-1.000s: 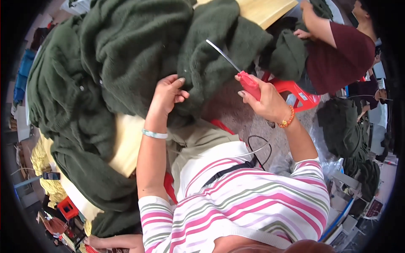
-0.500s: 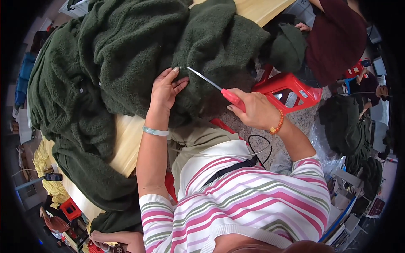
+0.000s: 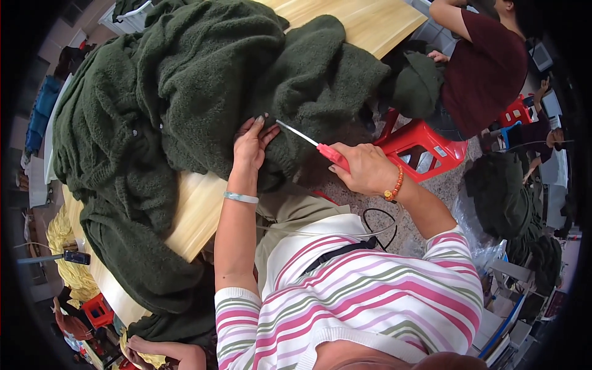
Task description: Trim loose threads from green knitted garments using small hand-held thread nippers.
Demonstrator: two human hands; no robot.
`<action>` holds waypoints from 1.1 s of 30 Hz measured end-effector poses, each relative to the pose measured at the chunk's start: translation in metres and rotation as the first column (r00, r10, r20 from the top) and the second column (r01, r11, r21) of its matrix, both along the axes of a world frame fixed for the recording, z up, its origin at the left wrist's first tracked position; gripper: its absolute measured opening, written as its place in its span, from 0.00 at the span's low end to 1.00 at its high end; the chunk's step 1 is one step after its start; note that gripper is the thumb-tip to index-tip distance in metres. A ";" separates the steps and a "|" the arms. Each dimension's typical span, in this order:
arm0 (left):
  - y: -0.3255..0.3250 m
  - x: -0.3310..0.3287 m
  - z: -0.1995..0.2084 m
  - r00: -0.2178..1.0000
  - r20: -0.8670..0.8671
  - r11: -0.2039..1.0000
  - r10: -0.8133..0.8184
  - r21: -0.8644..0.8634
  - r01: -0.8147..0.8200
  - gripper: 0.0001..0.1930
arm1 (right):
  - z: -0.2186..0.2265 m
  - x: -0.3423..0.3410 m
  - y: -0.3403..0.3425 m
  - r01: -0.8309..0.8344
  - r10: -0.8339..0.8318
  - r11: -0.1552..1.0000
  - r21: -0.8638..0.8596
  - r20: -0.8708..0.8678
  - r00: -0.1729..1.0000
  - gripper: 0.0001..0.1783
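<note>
My right hand (image 3: 368, 169) grips the red handle of a slim tool (image 3: 300, 135) with a straight metal shaft and a pale tip; its exact kind I cannot make out. The tip points up and left, just beside my left fingers. My left hand (image 3: 251, 145) is closed, its fingertips pinching the edge of a dark green fuzzy knit garment (image 3: 191, 80). A tiny white speck shows by those fingertips. The garment lies in heavy folds over the table and hangs toward my lap.
The light wooden table (image 3: 203, 197) runs diagonally under the fabric. At right stands a red plastic stool (image 3: 425, 145), with a person in a maroon top (image 3: 493, 68) beyond. More dark green fabric (image 3: 499, 191) is heaped at far right. Another person's arm (image 3: 169, 351) shows at lower left.
The view has shifted a little, and both hands sit slightly lower in it. The tool remains in my right hand, its tip now closer to my left fingertips. The seated person's arm has risen.
</note>
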State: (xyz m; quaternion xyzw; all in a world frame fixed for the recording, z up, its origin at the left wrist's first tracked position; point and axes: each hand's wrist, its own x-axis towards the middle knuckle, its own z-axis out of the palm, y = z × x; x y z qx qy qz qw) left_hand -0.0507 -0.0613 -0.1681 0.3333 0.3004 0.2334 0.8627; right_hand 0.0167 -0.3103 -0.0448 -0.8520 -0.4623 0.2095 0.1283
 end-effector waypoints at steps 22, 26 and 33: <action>-0.001 -0.066 0.040 0.929 0.045 0.925 -0.366 -0.088 0.369 0.15 | -0.017 0.021 -0.017 0.040 -0.009 0.947 0.319 -0.099 0.995 0.19; -0.013 -0.054 0.036 0.952 0.054 0.940 -0.302 -0.147 0.307 0.10 | -0.011 0.010 -0.019 0.028 -0.003 0.968 0.250 -0.099 0.995 0.20; -0.012 -0.033 0.019 0.998 0.019 0.991 -0.061 -0.114 0.063 0.09 | -0.009 -0.008 -0.019 -0.041 0.039 0.999 -0.034 -0.033 0.999 0.22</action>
